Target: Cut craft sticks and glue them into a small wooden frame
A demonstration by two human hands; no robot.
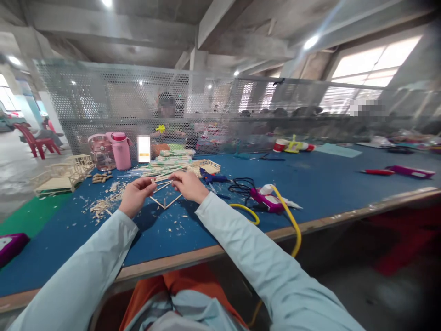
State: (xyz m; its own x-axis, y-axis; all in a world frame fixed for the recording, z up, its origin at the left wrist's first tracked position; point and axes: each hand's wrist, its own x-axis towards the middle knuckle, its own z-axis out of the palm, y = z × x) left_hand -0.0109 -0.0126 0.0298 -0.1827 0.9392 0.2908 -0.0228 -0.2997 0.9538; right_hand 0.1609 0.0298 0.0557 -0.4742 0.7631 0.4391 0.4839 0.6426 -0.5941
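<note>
Two bare hands meet over one V-shaped stick frame, which lies on the blue surface; at least two long sticks and one short upright show in it. The left hand, at ten o'clock from the frame, pinches one short wooden piece between its fingers. The right hand, at two, has its fingertips drawn together; I cannot tell whether they grip anything.

Counting round from the frame: one heap of wood scraps at nine o'clock, two bottles, one clear and one pink, near ten to eleven, one stick pile at twelve, one blue glue gun at two, and one purple power strip at three.
</note>
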